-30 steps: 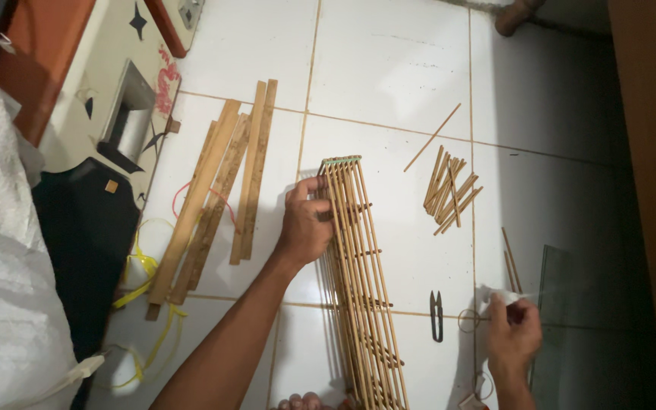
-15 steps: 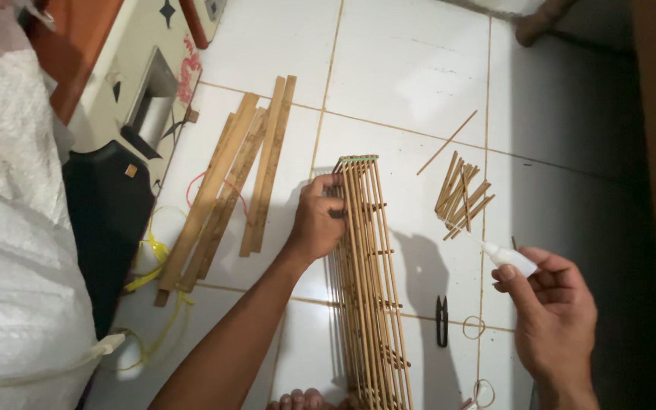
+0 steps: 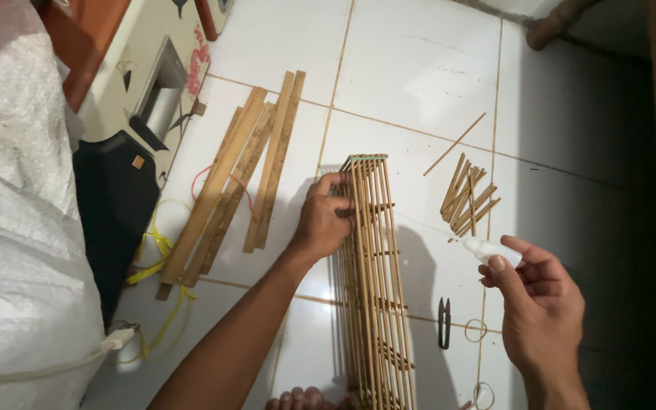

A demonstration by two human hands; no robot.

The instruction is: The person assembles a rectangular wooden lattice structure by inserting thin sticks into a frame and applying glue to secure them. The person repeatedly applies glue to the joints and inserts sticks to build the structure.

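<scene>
**Left hand on the bamboo frame, right hand with a small white bottle**

Your left hand [image 3: 322, 222] rests on the upper left side of the bamboo frame [image 3: 373, 281], a long narrow cage of thin sticks standing on the white tiled floor [image 3: 419, 68]. The fingers curl around the outer sticks near the frame's top end, so the grip is clenched on the frame. The frame runs from just below the middle of the view down to the bottom edge, where toes [image 3: 301, 398] show at its foot.

Your right hand [image 3: 537, 304] is raised off to the right of the frame, apart from it. Its thumb and fingers pinch a small white bottle [image 3: 487, 249], the tip pointing up and to the left.

Just above that bottle, a loose bundle of short bamboo sticks [image 3: 466, 199] lies on the floor, with one long thin stick [image 3: 455, 144] beside it. Small black snips [image 3: 444, 322] lie between the frame and your right hand. Left of the frame, several flat bamboo slats [image 3: 241, 178] lie side by side, well apart from your left hand. A white woven sack [image 3: 17, 250] fills the left edge.
</scene>
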